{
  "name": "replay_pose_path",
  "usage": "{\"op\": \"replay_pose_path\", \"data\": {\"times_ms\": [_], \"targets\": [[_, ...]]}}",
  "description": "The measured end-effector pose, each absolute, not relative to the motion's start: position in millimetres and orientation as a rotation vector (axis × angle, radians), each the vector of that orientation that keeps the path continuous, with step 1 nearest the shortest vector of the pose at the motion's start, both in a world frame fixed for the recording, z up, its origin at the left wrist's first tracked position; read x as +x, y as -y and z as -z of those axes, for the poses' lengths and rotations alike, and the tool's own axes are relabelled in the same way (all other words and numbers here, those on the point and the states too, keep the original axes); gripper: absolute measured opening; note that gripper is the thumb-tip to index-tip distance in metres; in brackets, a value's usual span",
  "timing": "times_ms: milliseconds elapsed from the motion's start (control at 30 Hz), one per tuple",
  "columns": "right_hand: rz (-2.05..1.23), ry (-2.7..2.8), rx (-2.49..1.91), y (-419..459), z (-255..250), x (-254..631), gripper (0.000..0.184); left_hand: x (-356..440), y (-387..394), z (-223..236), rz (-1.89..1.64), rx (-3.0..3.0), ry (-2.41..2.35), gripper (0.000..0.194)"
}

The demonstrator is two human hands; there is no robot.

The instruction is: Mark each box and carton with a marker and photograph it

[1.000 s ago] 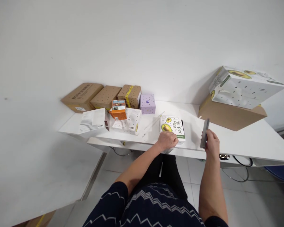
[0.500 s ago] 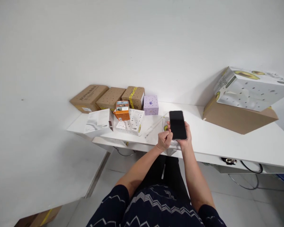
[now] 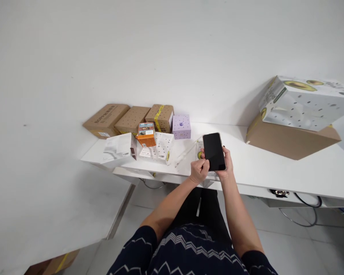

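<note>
My right hand is wrapped round a black smartphone, which it holds upright over the white table with its dark screen towards me. My left hand is curled closed against the phone's lower left corner; whether its fingers grip the phone or something small is hidden. Behind the phone, a white box with an avocado print lies on the table, mostly covered. A narrow clear strip lies to the left of it.
Brown cartons line the wall at the left, with a purple box beside them. An orange box sits on a white dotted box. At the right, a large avocado-printed box rests on a brown carton. The white table runs along the wall.
The phone has tilted slightly and shifted a little left, so its lower corner meets my left fist more closely. The camera view has shifted slightly; the boxes stay in place.
</note>
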State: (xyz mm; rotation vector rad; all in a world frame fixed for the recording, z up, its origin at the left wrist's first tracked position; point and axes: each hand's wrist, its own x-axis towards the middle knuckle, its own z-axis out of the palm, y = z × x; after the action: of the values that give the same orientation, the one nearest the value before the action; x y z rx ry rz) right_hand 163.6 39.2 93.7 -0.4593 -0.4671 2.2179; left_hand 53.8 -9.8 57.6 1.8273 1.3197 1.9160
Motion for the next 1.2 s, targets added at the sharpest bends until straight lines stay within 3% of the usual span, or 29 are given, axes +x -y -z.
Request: {"op": "replay_pose_path", "data": {"times_ms": [567,1200], "targets": [[-2.357,0.573,-0.404,-42,-87,167,0.061,47,21,-46,-1.917,1.825,-1.167,0.041],[-2.308,0.587,-0.451,-38,-96,165,0.053,48,20,-47,-1.920,1.825,-1.214,0.044]]}}
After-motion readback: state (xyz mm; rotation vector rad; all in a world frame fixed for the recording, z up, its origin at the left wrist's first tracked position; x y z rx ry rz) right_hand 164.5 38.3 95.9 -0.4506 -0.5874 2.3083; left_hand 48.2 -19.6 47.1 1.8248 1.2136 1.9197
